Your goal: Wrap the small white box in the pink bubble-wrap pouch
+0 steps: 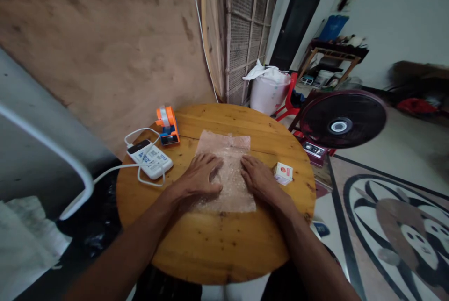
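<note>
A sheet of clear bubble wrap lies spread on the round wooden table. My left hand rests on its left edge, fingers stretched out and thumb apart. Along the opposite edge lies my right hand, flat, with its fingers extended. Neither hand grips anything. Just right of my right hand stands a small white box with a red mark. Over to the left are an orange and blue tape dispenser and a white power bank with a white cable looped around it.
Against the table's far left side rises a brown board wall. A white cable hangs at the left. Beyond the table are a white bucket, a red chair and a round black fan-like object close to the right edge.
</note>
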`<state>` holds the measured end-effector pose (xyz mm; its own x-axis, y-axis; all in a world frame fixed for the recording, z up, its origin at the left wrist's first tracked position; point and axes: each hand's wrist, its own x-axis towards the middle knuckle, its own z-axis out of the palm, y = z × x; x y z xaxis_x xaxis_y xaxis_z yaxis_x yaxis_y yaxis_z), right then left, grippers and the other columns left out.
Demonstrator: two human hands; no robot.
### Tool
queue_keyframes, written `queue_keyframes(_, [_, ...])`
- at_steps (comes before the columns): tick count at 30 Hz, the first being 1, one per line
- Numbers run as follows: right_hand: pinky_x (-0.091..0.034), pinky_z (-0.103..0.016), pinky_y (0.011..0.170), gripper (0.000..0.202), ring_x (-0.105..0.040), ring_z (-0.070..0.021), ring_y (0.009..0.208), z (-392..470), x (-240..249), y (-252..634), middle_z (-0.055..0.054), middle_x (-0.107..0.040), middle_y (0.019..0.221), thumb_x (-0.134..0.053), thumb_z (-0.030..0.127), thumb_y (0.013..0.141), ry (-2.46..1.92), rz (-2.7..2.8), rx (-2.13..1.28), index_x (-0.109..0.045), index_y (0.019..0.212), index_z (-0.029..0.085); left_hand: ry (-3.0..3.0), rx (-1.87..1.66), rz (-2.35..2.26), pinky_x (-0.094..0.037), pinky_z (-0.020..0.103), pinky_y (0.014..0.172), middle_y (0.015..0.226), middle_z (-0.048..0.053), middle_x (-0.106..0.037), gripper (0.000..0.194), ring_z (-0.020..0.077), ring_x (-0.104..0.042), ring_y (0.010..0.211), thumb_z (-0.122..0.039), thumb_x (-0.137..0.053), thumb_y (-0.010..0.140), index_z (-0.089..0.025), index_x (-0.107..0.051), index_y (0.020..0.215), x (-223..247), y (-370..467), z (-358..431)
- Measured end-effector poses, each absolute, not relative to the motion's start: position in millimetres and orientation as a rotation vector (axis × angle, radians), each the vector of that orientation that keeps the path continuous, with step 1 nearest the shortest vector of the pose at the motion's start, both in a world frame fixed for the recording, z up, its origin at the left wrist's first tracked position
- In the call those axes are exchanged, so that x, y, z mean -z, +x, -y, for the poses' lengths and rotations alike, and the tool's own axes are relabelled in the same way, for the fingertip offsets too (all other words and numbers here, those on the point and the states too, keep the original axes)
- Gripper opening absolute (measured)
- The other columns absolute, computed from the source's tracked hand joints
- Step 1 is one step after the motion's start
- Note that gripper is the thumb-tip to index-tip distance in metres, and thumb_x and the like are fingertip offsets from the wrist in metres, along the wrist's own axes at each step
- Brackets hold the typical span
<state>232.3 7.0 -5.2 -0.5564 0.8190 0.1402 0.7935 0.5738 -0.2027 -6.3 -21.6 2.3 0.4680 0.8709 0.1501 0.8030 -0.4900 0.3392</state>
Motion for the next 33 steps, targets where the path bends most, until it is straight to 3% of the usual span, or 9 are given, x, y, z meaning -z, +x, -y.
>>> queue_keyframes(5, [-0.032,-0.040,0.108,0.044,-0.043,-0.0269,0.129,-3,-1,228,-0.016,-0.049,0.139,-0.041,0.024,0.092,-1.361,2.585,-0.114,-0.050,0.131,0.007,2.490,-0.449,-1.439,-0.033,0.045,0.101,0.126,0.009,-0.048,0.069,0.0309,-0.041,0.117,-0.047,-0.067,0.064,-0.021,-0.047,0.126,-1,-5,23])
queue_keyframes(11, [-0.027,-0.047,0.109,0.073,-0.037,-0.0321,0.133,9,-15,233,-0.018,-0.040,0.146,-0.058,0.053,0.080,-1.315,2.673,-0.295,-0.043,0.138,0.011,2.466,-0.442,-1.484,-0.032,0.046,0.103,0.131,0.010,-0.047,0.076,0.0331,-0.038,0.123,-0.050,-0.067,0.065,-0.020,-0.044,0.130,1,-7,23])
queue_keyframes(18, [-0.020,-0.046,0.114,0.081,-0.026,-0.0310,0.140,4,-9,246,-0.018,-0.027,0.153,-0.059,0.048,0.078,-1.322,2.649,-0.510,-0.034,0.145,0.011,2.423,-0.336,-1.430,-0.030,0.047,0.107,0.145,0.013,-0.036,0.090,0.0351,-0.032,0.132,-0.052,-0.070,0.063,-0.020,-0.035,0.140,3,-19,19])
queue_keyframes(25, [-0.019,-0.043,0.115,0.081,-0.025,-0.0292,0.141,5,-14,246,-0.017,-0.026,0.154,-0.060,0.042,0.077,-1.382,2.632,-0.558,-0.033,0.146,0.009,2.431,-0.391,-1.387,-0.031,0.044,0.107,0.137,0.011,-0.043,0.053,0.0319,-0.035,0.130,-0.046,-0.071,0.065,-0.018,-0.056,0.108,-1,-20,20])
queue_keyframes(33, [-0.020,-0.049,0.113,0.088,-0.022,-0.0325,0.142,4,-15,246,-0.015,-0.022,0.155,-0.067,0.047,0.072,-1.309,2.696,-0.569,-0.032,0.147,0.018,2.377,-0.331,-1.351,-0.029,0.045,0.109,0.142,0.011,-0.038,0.044,0.0320,-0.031,0.134,-0.040,-0.073,0.066,-0.020,-0.058,0.102,-8,-22,23])
